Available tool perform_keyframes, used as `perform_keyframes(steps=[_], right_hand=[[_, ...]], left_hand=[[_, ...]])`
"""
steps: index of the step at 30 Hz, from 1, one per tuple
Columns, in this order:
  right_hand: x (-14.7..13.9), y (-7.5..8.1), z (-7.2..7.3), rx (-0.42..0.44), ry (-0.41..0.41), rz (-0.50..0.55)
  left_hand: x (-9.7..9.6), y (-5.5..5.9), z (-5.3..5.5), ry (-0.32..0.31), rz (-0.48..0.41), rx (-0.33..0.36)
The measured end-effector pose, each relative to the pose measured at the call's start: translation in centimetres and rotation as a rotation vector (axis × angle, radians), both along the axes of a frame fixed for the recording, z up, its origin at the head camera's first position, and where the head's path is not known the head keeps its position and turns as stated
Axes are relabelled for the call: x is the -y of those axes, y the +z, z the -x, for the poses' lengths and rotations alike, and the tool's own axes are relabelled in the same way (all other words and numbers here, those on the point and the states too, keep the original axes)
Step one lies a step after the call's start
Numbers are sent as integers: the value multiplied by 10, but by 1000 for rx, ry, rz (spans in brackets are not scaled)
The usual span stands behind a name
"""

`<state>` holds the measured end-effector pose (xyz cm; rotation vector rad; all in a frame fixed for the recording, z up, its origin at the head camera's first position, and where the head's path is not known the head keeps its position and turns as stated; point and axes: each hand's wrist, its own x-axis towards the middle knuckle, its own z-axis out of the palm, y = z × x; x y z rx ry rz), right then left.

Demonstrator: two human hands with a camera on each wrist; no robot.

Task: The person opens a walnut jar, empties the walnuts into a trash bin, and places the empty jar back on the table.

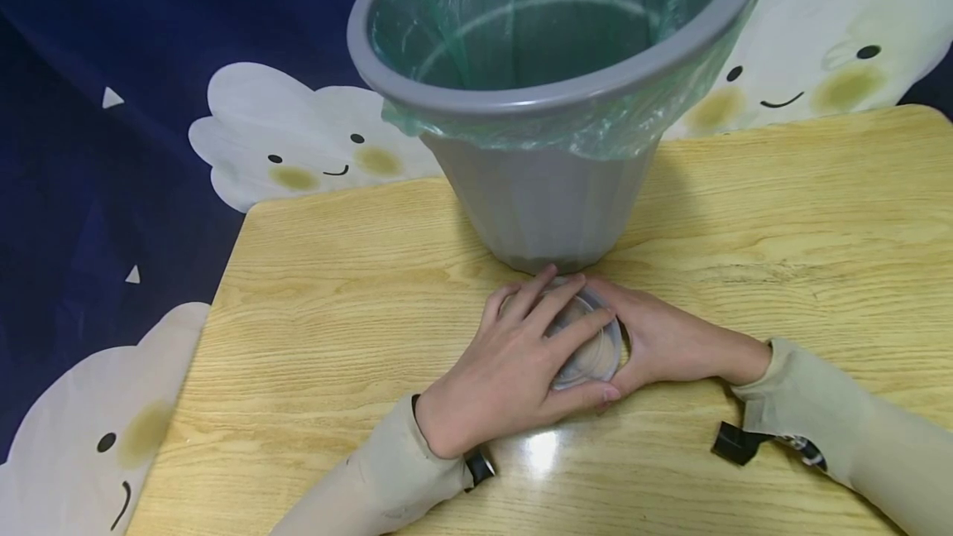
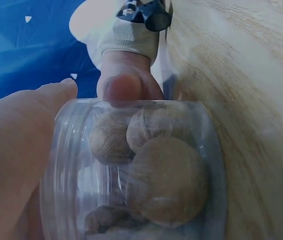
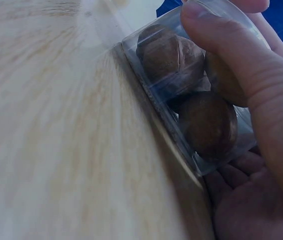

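A clear plastic jar [image 2: 212, 165] stands upright on the table, with several round brown nut-like balls [image 2: 166, 182] inside. Its clear round lid [image 1: 591, 362] shows between the fingers in the head view. My left hand [image 1: 514, 366] lies over the top, fingers spread across the lid and thumb at its near rim, holding it. From the right side, my right hand [image 1: 666, 337] grips the jar's body; in the right wrist view its thumb [image 3: 231, 47] presses the wall. The left hand's far fingertips are partly hidden behind the jar in the left wrist view.
A grey bin [image 1: 536, 197] with a green plastic liner [image 1: 633, 135] stands directly behind the jar, close to the hands. The wooden table [image 1: 320, 321] ends at the left and back against a dark blue cloth [image 1: 97, 15] with cloud shapes.
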<state>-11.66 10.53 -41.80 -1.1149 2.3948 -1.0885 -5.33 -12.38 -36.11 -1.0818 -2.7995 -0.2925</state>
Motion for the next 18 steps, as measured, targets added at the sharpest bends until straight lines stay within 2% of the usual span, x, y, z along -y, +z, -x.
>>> perform_keyframes(steps=[18], right_hand=[[0, 0, 0, 4, 2, 1]], left_hand=[[2, 5, 1, -9, 38, 49]])
